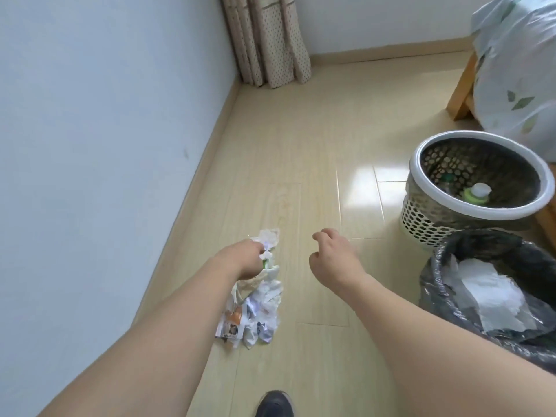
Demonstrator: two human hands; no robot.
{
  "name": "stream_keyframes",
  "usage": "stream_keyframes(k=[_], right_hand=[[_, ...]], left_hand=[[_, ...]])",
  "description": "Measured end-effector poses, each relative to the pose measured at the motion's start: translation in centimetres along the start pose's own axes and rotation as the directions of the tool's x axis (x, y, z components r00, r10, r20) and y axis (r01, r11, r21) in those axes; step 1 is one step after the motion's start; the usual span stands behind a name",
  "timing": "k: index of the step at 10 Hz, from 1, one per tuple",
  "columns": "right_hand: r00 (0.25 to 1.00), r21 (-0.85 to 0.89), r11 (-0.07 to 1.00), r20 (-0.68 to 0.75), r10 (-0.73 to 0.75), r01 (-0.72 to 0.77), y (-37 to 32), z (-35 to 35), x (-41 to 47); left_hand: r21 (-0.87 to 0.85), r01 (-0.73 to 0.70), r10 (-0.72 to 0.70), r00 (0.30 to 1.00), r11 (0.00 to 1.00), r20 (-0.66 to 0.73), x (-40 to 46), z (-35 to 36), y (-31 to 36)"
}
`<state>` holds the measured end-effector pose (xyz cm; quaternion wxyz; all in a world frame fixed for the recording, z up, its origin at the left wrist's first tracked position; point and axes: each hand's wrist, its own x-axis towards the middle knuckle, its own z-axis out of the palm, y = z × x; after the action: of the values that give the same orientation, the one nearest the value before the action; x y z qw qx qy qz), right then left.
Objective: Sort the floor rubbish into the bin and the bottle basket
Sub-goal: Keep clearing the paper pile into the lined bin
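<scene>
My left hand (245,258) is down on the crumpled paper pile (255,308) on the floor, fingers curled into its top, gripping paper. My right hand (332,255) hangs over bare floor, fingers loosely curled, holding nothing. The bottle basket (427,218) sits at right with a bottle (478,192) inside; the black-lined bin (445,284) is just beside it, nearer me, holding white paper. Shoe (275,404) at bottom edge.

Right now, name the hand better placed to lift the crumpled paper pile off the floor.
Left. The left hand already grips the crumpled paper pile; the right hand hangs empty, apart from it.
</scene>
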<state>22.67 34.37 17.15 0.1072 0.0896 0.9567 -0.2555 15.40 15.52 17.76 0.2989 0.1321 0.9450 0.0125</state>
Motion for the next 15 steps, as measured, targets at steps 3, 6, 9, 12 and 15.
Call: stream_keyframes(k=[3,6,9,12,15], right_hand=[[0.947,-0.069,0.998,0.32,0.025,-0.003,-7.8,11.7,6.5],[0.731,0.329,0.676,0.492,0.473,-0.66,-9.2,20.0,10.5],[0.703,0.319,0.645,0.491,0.515,-0.695,-7.7,23.4,12.2],[0.744,0.323,0.684,0.434,0.507,-0.654,-6.8,23.2,12.7],[0.877,0.385,0.799,0.332,0.347,-0.462,-7.7,21.5,10.5]], left_hand=[[-0.247,0.282,-0.277,0.959,0.927,0.053,2.6,7.2,-20.3],[-0.635,0.315,-0.386,0.922,0.705,0.03,8.1,18.2,-25.5],[-0.448,0.221,-0.416,0.816,0.866,-0.401,10.0,27.4,-24.3],[-0.504,0.23,-0.523,0.625,0.833,-0.579,11.2,29.8,-23.9],[-0.526,0.228,-0.542,0.607,0.82,-0.582,11.2,29.9,-24.0]])
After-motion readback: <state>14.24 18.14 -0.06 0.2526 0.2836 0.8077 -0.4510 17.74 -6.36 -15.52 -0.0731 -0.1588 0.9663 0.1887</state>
